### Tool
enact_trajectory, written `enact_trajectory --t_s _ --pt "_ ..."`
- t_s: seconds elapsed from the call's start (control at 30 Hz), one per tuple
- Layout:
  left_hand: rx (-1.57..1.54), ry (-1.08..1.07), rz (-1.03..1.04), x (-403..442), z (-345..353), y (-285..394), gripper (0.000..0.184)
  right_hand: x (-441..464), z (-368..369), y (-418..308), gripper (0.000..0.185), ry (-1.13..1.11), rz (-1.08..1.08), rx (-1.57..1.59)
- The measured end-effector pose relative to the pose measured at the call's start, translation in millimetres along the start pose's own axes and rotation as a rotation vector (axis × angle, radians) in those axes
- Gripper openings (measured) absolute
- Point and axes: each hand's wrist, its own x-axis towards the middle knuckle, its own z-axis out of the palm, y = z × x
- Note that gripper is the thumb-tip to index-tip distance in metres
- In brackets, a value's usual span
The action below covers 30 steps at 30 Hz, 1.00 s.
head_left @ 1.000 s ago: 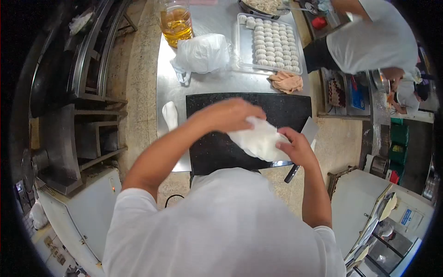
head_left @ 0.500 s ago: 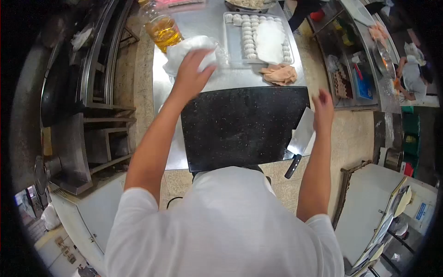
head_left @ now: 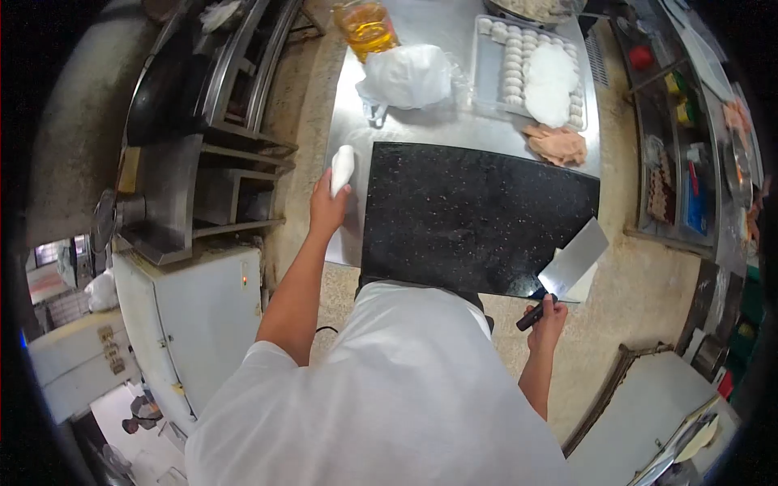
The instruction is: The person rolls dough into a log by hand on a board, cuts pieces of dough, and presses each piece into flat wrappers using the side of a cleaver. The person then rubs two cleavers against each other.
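Note:
My left hand (head_left: 327,207) is closed around the lower end of a white dough roll (head_left: 343,168), at the table's left side. At the lower right, my right hand (head_left: 549,317) grips the black handle of a cleaver (head_left: 575,257). The cleaver's broad blade lies over the right front corner of the black board (head_left: 478,215), with a pale cloth or sheet (head_left: 585,283) partly under it. Beyond the board, a white sheet (head_left: 551,85) lies over several round dough pieces (head_left: 514,71) in a clear tray (head_left: 487,101).
An orange cloth (head_left: 556,145) is bunched between tray and board. A white plastic bag (head_left: 412,77) and a bottle of yellow oil (head_left: 366,31) stand at the back left. A pan of filling (head_left: 539,8) is behind the tray. Shelves (head_left: 681,178) stand to the right.
The white sheet went from my hands onto the tray. My left hand moved off the bag to the dough roll, and my right hand took the cleaver's handle. The whole view has shifted.

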Motion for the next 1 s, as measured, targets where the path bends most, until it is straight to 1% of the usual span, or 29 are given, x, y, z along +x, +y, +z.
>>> enact_trajectory --t_s 0.07,0.1,0.13,0.2,0.27,0.33,0.4,0.43,0.47,0.53,0.57,0.6,0.63,0.67,0.73,0.77,0.8,0.83,0.9,0.97,1.0 --pt "-0.504 -0.123 -0.087 3.3 -15.2 7.0 0.060 20.6 -12.6 14.9 0.031 0.184 -0.200 -0.283" --pt "-0.557 -0.194 -0.012 5.5 -20.0 2.3 0.057 17.3 -17.4 12.1 0.030 0.253 -0.453 -0.571" --pt "-0.564 -0.202 -0.010 3.7 -29.6 15.5 0.057 5.6 -11.9 1.5 0.030 0.265 -0.453 -0.573" --pt "-0.469 -0.360 0.281 -7.3 -51.5 63.0 0.051 -23.9 21.2 -26.5 0.030 0.289 -0.856 -0.733" --pt "-0.402 -0.476 0.523 -11.2 -27.1 76.2 0.050 -55.8 73.7 -39.0 0.031 0.085 -0.781 -0.646" --pt "-0.070 -0.611 0.752 -14.7 -10.4 101.1 0.057 -78.4 132.6 -34.6 0.032 -0.062 -1.221 -0.726" --pt "-0.006 -0.561 1.006 -31.3 13.0 101.5 0.054 -99.5 188.1 -20.7 0.035 -0.185 -1.263 -0.849" --pt "-0.037 -0.513 1.043 -38.9 23.3 94.1 0.050 -104.5 209.3 -7.6 0.040 -0.242 -1.289 -0.902" --pt "-0.053 -0.519 1.065 -46.7 23.1 85.1 0.050 -104.8 225.8 8.7 0.044 -0.301 -1.307 -0.955" --pt "0.034 -0.576 1.032 -49.2 21.0 72.3 0.054 -104.8 244.5 39.7 0.054 -0.308 -1.312 -1.184" --pt "0.024 -0.571 1.044 -49.0 20.0 66.7 0.054 -105.1 246.5 49.2 0.061 -0.290 -1.291 -1.241" --pt "0.063 -0.543 0.996 -48.7 17.1 63.2 0.056 -102.2 254.5 49.4 0.061 -0.281 -1.292 -1.246" --pt "0.102 -0.516 0.948 -44.5 16.9 62.5 0.059 -98.8 261.7 48.8 0.062 -0.208 -1.285 -1.295" --pt "0.094 -0.508 0.955 -33.0 22.3 66.1 0.059 -92.3 268.9 45.6 0.063 -0.131 -1.284 -1.343" --pt "0.182 -0.432 0.804 -11.1 30.6 74.8 0.062 -74.0 297.1 23.2 0.064 -0.107 -1.274 -1.318" --pt "0.131 -0.295 0.826 6.2 34.6 78.0 0.054 -64.9 313.6 8.6 0.065 -0.042 -1.287 -1.360" --pt "0.130 -0.291 0.825 28.1 37.2 86.3 0.054 -54.0 328.3 -4.8 0.065 0.018 -1.298 -1.400" --pt "0.151 -0.299 0.792 50.7 36.9 95.7 0.054 -39.7 343.0 -18.1 0.065 0.048 -1.282 -1.356" --pt "0.171 -0.332 0.751 59.9 40.4 95.9 0.053 -20.0 358.8 -28.9 0.063 0.099 -1.250 -1.283" --pt "-0.099 -0.241 0.754 74.7 49.3 103.0 0.041 -15.8 355.3 -18.3 0.063 0.150 -1.266 -1.303" --pt "-0.104 -0.235 0.764 72.5 47.5 101.9 0.041 -20.2 349.6 -10.7 0.062 0.195 -1.262 -1.322"
